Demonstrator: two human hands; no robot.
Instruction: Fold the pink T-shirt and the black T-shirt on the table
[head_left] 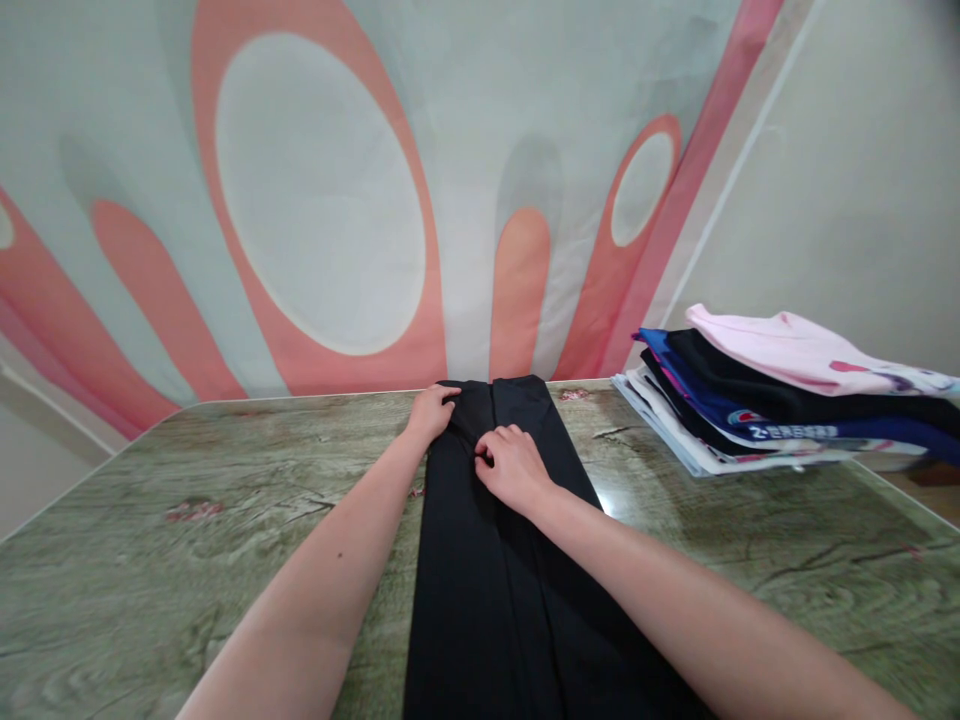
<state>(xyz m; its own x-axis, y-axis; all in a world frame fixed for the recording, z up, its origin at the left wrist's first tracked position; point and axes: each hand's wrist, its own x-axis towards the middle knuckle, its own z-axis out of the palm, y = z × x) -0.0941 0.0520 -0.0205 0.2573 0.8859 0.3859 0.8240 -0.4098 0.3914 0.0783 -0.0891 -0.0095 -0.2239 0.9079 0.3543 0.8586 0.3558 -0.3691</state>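
Observation:
A long black garment, which looks like trousers point(465, 600), lies lengthwise on the table, from the near edge of the picture to the far table edge. Long creases or seams run along it. At its far left corner, my left hand point(431, 412) is closed on the fabric, thumb and fingers at the edge. Nearer to me and to the right, my right hand point(512, 465) has curled fingers gripping the cloth near the middle. Some fingertips of both hands are hidden by the hands or the cloth.
A stack of folded clothes point(750, 430) stands on the right of the wood-patterned table point(225, 570), with a pink garment point(810, 345) on top. Behind the far edge hangs a grey and coral patterned sheet point(465, 200). A plain wall point(847, 180) rises at the right.

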